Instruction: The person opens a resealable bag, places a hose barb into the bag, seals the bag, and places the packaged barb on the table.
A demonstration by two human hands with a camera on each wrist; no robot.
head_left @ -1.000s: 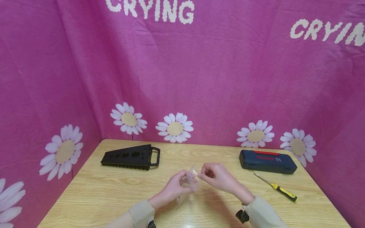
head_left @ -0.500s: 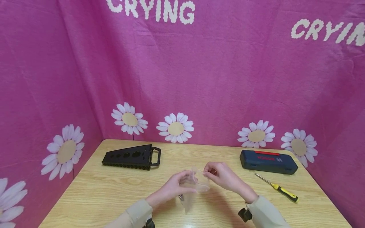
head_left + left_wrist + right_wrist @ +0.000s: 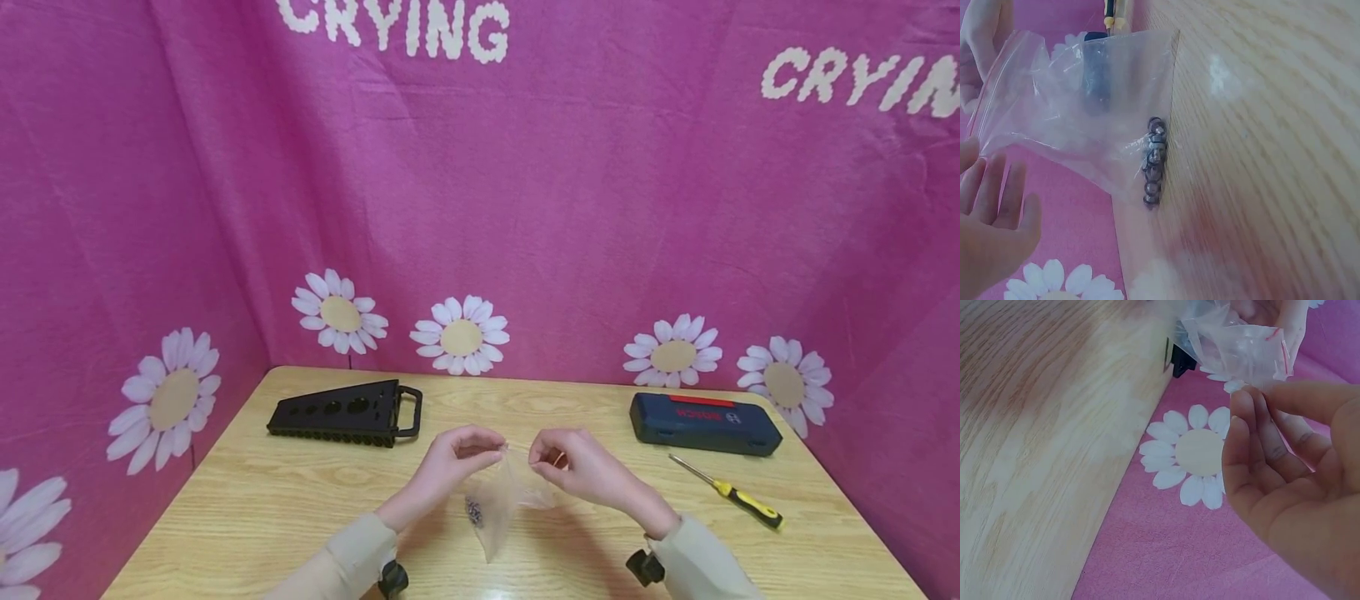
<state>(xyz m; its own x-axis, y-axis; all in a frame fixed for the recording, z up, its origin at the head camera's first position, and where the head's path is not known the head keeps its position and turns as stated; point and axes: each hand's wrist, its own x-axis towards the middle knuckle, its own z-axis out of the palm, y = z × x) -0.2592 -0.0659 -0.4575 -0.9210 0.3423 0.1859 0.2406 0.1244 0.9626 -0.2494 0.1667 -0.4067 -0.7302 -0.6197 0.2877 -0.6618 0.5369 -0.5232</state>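
Between my hands hangs a clear zip bag (image 3: 501, 504) with a red line along its mouth, seen in the left wrist view. Small round dark metal pieces (image 3: 1154, 162) lie bunched along the bag's lower edge. With thumb and fingertips my left hand (image 3: 448, 468) pinches the mouth at one end. My right hand (image 3: 588, 471) pinches the other side of the bag, its fingertips together on the thin film in the right wrist view. How far the mouth is parted I cannot tell.
A black wrench rack (image 3: 337, 414) with a handle lies at the back left of the wooden table (image 3: 247, 508). At the right are a dark blue Bosch case (image 3: 705, 425) and a yellow-and-black screwdriver (image 3: 727, 493). A pink flowered curtain (image 3: 562, 208) surrounds the table.
My left hand has risen slightly to the bag's mouth, its fingers drawing together on it. The bag has spread out and hangs lower, so its metal pieces show. The right hand stays almost in place.
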